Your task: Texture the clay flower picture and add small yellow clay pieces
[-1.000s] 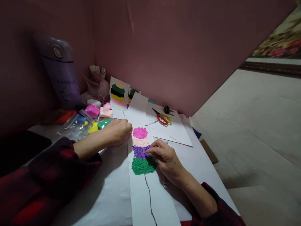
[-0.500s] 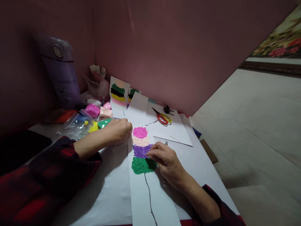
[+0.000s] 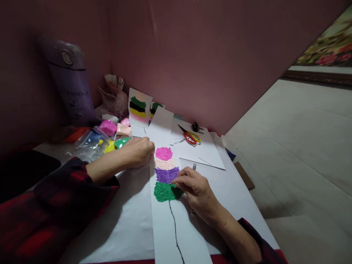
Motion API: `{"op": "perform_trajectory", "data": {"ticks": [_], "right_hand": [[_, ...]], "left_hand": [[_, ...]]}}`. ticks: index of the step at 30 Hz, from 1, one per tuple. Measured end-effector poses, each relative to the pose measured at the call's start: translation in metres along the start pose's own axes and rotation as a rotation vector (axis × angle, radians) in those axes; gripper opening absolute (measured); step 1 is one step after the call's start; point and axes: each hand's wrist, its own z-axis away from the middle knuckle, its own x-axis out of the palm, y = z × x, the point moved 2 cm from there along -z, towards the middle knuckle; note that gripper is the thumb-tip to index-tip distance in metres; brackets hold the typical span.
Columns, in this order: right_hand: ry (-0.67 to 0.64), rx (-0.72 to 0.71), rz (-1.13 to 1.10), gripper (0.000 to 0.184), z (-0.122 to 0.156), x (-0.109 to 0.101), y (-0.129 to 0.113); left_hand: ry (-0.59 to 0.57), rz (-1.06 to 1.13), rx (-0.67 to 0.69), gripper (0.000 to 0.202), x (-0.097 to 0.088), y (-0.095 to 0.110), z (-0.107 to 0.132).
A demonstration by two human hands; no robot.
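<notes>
A white paper strip [image 3: 165,234] lies lengthwise before me. On it are textured bands of modelling clay: magenta [image 3: 164,153], pale peach [image 3: 164,164], purple [image 3: 167,175] and green [image 3: 165,192], with a thin black line running down below. My right hand [image 3: 194,189] is pinched at the right edge of the purple and green bands; whatever its fingertips hold is too small to make out. Curled closed, my left hand [image 3: 139,151] rests by the strip's left edge near the magenta band, its fingertips hidden. A fork [image 3: 194,167] lies partly under my right hand.
Scissors [image 3: 189,136] and black-headed keys [image 3: 196,127] lie on white sheets [image 3: 211,154] behind. Clay packets [image 3: 107,128], a plastic bag [image 3: 89,141] and a purple bottle [image 3: 73,88] stand or lie left. A striped picture card [image 3: 139,108] leans on the pink wall.
Very little differs. My right fingertips have shifted slightly right along the lower edge of the purple band; my left hand stays in place.
</notes>
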Motion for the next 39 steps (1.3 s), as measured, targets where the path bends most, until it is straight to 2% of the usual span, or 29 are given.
{"op": "perform_trajectory", "data": {"ticks": [7, 24, 33, 39], "right_hand": [[0.064, -0.048, -0.027, 0.024, 0.002, -0.001, 0.003], [-0.001, -0.036, 0.034, 0.022, 0.002, 0.001, 0.001], [0.011, -0.104, 0.099, 0.024, 0.007, 0.001, -0.003], [0.017, -0.073, 0.107, 0.026, 0.015, 0.003, -0.007]], "left_hand": [[0.014, 0.002, 0.012, 0.028, 0.002, -0.001, -0.001], [0.004, 0.002, 0.011, 0.030, 0.002, 0.000, -0.001], [0.009, -0.001, 0.011, 0.029, 0.004, -0.002, -0.001], [0.012, 0.004, 0.017, 0.030, 0.006, -0.004, -0.002]]}}
